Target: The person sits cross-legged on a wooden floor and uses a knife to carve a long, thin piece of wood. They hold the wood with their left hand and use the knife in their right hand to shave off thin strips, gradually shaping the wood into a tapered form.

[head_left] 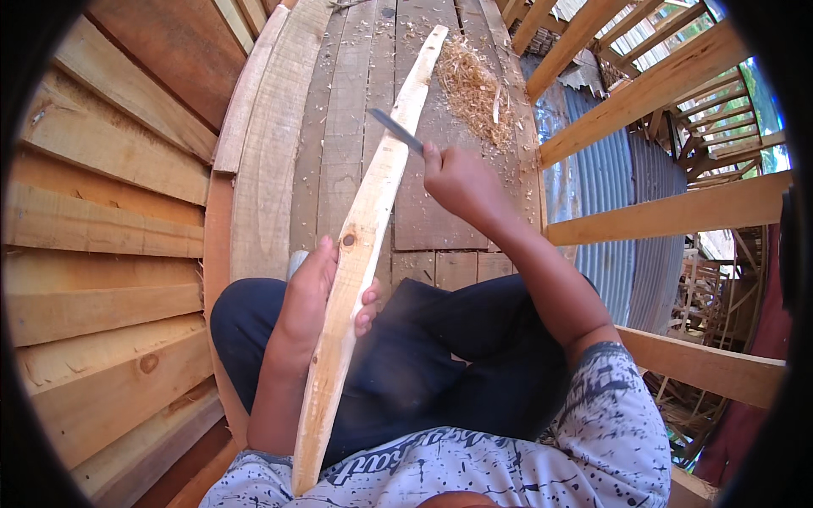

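A long, pale piece of wood (366,222), narrowed toward its far end and marked with a dark knot, slants from my chest out over the floor. My left hand (315,292) is wrapped round it from beneath, below the knot, thumb on the left side and fingertips on the right. In my right hand (461,182) is a knife (394,129), its handle hidden in the closed fist. The grey blade lies across the upper part of the wood, pointing up and left; whether it touches the surface I cannot tell.
A heap of curled wood shavings (478,93) lies on the plank floor (343,127) beyond my right hand. Board walling (110,212) rises at the left. Wooden rails (669,207) run along the right, with corrugated metal sheets (605,169) behind them. My crossed legs (406,356) are below the wood.
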Demonstrator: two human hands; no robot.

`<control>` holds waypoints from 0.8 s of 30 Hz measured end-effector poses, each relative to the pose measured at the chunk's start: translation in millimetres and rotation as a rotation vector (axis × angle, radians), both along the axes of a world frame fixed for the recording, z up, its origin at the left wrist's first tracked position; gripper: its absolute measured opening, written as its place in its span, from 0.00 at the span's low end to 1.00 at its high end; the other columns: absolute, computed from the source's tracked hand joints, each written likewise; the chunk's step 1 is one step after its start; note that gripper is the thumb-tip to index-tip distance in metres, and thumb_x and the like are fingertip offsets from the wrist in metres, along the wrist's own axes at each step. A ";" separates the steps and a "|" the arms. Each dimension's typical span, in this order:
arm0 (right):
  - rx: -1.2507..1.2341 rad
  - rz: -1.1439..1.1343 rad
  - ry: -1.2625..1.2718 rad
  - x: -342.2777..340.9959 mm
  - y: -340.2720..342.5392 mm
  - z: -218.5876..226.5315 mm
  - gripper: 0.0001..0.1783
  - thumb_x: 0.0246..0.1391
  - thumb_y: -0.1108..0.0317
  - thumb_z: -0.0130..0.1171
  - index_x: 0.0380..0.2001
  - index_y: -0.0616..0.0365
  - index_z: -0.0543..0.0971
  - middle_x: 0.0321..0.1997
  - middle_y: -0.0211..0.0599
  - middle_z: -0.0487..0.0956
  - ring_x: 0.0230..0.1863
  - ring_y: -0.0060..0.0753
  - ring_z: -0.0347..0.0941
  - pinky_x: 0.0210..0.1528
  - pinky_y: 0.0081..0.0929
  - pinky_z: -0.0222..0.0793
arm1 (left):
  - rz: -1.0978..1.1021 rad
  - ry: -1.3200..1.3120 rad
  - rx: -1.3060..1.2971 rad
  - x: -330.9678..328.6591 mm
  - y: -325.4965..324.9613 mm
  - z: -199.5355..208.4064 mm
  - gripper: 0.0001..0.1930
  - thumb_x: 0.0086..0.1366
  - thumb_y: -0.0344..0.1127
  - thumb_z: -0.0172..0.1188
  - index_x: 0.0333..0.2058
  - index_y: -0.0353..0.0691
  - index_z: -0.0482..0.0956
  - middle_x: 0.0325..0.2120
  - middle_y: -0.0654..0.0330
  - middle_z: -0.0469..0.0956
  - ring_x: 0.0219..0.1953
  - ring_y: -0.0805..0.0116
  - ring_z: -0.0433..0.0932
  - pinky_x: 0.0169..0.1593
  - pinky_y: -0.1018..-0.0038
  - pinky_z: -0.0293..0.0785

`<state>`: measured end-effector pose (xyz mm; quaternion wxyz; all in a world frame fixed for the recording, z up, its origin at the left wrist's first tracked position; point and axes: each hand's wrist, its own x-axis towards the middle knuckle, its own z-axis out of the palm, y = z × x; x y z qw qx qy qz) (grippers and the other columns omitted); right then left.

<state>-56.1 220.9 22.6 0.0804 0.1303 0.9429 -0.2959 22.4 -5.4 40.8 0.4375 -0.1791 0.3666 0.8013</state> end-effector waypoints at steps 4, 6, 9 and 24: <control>-0.010 0.284 -0.035 41.4 -35.4 6.8 0.35 0.68 0.50 0.39 0.19 0.68 0.80 0.20 0.63 0.76 0.28 0.67 0.76 0.37 0.54 0.71 | -0.005 0.002 0.004 -2.8 1.6 2.5 0.27 0.73 0.59 0.30 0.49 0.42 0.66 0.22 0.56 0.68 0.15 0.68 0.67 0.19 0.75 0.67; -0.029 0.225 -0.031 31.2 -22.2 4.3 0.35 0.68 0.51 0.38 0.19 0.68 0.80 0.19 0.63 0.76 0.28 0.66 0.76 0.37 0.54 0.71 | 0.012 -0.007 -0.014 0.1 0.0 3.1 0.27 0.73 0.59 0.30 0.48 0.42 0.66 0.22 0.56 0.68 0.15 0.68 0.67 0.19 0.75 0.67; -0.032 0.021 0.016 -6.8 10.4 -11.0 0.35 0.67 0.49 0.39 0.21 0.68 0.80 0.21 0.63 0.76 0.27 0.66 0.76 0.38 0.54 0.70 | -0.008 0.020 -0.001 -2.5 1.2 3.0 0.27 0.72 0.59 0.30 0.48 0.42 0.66 0.22 0.55 0.68 0.15 0.68 0.67 0.19 0.75 0.67; -0.138 0.215 0.003 50.9 -28.2 -16.1 0.35 0.68 0.49 0.40 0.23 0.70 0.79 0.20 0.62 0.76 0.27 0.63 0.77 0.35 0.53 0.69 | -0.021 0.018 -0.038 -4.2 2.6 8.7 0.30 0.73 0.60 0.30 0.49 0.37 0.68 0.20 0.57 0.68 0.13 0.71 0.66 0.17 0.78 0.67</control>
